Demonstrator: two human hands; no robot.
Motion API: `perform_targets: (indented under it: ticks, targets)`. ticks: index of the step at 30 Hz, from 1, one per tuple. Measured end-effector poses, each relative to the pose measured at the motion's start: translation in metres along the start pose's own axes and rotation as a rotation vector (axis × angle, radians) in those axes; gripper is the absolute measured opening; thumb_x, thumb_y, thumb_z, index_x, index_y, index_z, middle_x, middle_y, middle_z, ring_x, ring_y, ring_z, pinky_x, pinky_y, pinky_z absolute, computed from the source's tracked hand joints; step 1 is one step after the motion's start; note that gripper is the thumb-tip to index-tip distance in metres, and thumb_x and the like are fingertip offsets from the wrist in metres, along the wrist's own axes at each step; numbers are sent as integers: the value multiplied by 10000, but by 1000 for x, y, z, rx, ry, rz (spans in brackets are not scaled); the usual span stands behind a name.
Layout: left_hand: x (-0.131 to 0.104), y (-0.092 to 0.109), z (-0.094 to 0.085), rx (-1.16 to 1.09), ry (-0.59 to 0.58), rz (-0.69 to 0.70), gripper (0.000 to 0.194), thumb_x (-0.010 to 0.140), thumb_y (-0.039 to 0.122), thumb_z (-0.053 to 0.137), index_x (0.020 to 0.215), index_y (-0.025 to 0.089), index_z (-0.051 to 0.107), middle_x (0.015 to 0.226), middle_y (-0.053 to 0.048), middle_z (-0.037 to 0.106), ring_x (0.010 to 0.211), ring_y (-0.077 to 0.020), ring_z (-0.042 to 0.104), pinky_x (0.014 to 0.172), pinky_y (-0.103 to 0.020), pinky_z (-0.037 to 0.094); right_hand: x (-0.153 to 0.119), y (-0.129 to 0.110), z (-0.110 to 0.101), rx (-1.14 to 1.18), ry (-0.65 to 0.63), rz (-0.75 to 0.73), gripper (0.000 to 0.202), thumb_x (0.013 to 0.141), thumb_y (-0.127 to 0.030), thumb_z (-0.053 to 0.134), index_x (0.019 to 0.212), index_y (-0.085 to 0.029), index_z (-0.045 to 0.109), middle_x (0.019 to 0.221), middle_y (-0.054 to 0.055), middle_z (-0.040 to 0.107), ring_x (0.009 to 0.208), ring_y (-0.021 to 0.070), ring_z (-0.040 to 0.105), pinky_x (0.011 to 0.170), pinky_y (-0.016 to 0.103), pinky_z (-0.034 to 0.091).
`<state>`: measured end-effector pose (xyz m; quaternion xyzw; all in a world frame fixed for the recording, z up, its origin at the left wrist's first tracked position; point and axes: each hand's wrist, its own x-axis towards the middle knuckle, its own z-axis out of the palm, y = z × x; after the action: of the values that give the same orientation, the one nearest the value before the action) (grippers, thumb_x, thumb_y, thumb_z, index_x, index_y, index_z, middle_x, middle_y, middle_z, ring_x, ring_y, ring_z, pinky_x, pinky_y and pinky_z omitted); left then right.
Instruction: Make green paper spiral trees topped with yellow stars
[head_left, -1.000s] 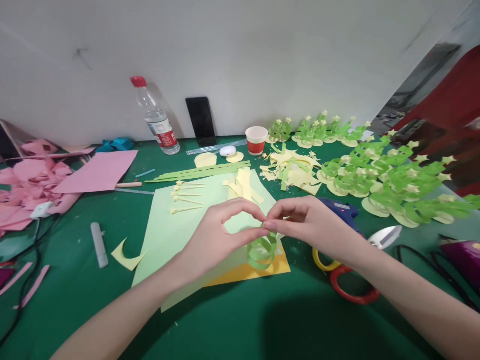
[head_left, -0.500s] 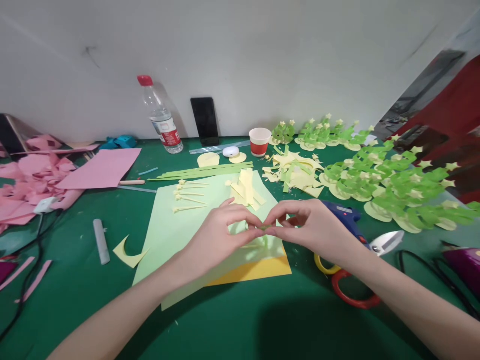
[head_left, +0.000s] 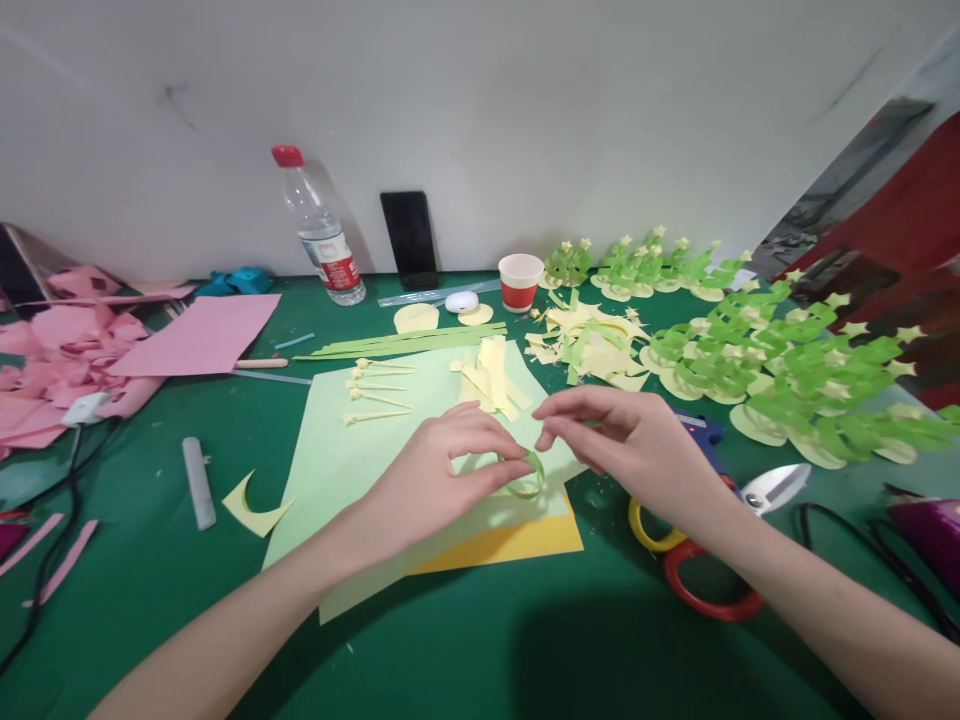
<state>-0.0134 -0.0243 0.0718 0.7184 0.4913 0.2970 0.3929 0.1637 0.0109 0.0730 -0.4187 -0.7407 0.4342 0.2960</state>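
Observation:
My left hand (head_left: 457,455) hovers over the pale green sheet (head_left: 322,460), its thumb and fingers pinched on a thin green paper ring (head_left: 531,480). The strip stands up as a small loop below the fingertips. To its right, my right hand (head_left: 611,425) holds nothing I can see; its fingers are bent and slightly apart, close to the ring without touching it. On the sheet lie yellow paper strips (head_left: 491,375) and several thin yellow stems with small curled heads (head_left: 379,390). An orange-yellow sheet (head_left: 502,540) shows underneath.
Scissors (head_left: 712,580) and a blue glue gun (head_left: 701,430) lie by my right forearm. Paper scraps (head_left: 592,340), green star-tipped paper pieces (head_left: 817,370) and a paper cup (head_left: 520,283) stand beyond. A bottle (head_left: 326,245), a phone (head_left: 409,240) and pink paper (head_left: 199,335) are left.
Both hands were pinching the green paper together. My right hand has let go and moved slightly up and right, and the ring now shows in my left hand.

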Motion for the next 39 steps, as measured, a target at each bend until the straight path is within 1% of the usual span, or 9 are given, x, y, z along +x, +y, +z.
perform_targets:
  ticks: [2, 5, 9, 13, 17, 20, 23, 28, 39]
  targets:
    - [-2, 3, -4, -24, -34, 3, 157, 777, 272, 597, 663, 194, 671, 749, -2, 657, 793, -169, 579, 945, -350, 359, 4, 8, 0, -131, -12, -16, 194, 832, -249, 448, 855, -162, 620, 778, 42, 656, 666, 121, 555, 533, 217, 401]
    - [-5, 6, -9, -41, -98, 31, 118, 768, 234, 608, 681, 198, 680, 734, 17, 648, 720, -130, 580, 991, -335, 340, 8, 24, 10, -322, -134, -16, 132, 778, -161, 505, 769, -164, 637, 790, 39, 652, 652, 119, 537, 573, 231, 378]
    - [-8, 8, -11, -53, -126, 59, 99, 767, 186, 605, 758, 197, 703, 711, 25, 623, 656, -101, 556, 1015, -327, 326, 3, 43, 40, -351, -269, 15, 109, 714, -107, 550, 627, -149, 601, 648, 20, 588, 569, 110, 494, 505, 221, 305]
    - [-10, 10, -11, -60, -151, 60, 130, 773, 155, 584, 792, 193, 707, 703, 21, 615, 673, -104, 555, 1006, -319, 337, -3, 51, 59, -283, -274, 24, 117, 704, -74, 534, 624, -153, 568, 651, 3, 568, 567, 101, 488, 510, 214, 322]
    - [-14, 14, -10, -58, -191, 72, 137, 788, 164, 570, 792, 205, 700, 748, 23, 641, 707, -100, 572, 1005, -286, 332, 5, 42, 45, -177, -176, 35, 130, 708, -69, 519, 607, -149, 540, 647, 7, 563, 596, 106, 493, 551, 227, 376]
    - [-15, 14, -8, -73, -201, 78, 121, 794, 208, 577, 785, 221, 696, 782, 28, 661, 732, -99, 588, 1003, -268, 332, 11, 24, 19, -57, -94, 56, 75, 769, -209, 521, 739, -149, 556, 677, 10, 576, 525, 86, 483, 493, 221, 414]
    - [-11, 13, -6, -97, -158, 76, 101, 769, 220, 609, 724, 210, 698, 740, 28, 675, 698, -105, 596, 1009, -281, 325, 9, 6, -3, 145, -74, 89, 167, 785, -323, 522, 786, -157, 542, 611, -18, 554, 479, 76, 495, 432, 197, 437]
    - [-4, 11, -4, -110, -71, 24, 104, 721, 207, 646, 628, 204, 692, 669, 21, 679, 677, -132, 593, 997, -331, 340, -1, -11, -11, 531, -109, 143, 140, 757, -270, 588, 693, -147, 574, 654, 5, 606, 547, 75, 563, 459, 164, 473]
    - [-3, 9, -5, -127, 99, 17, 99, 704, 257, 650, 610, 228, 645, 639, 68, 655, 630, -117, 574, 1058, -363, 266, -5, -12, -2, 216, -94, 14, 143, 734, -259, 590, 635, -156, 597, 673, -2, 565, 628, 83, 493, 529, 184, 399]
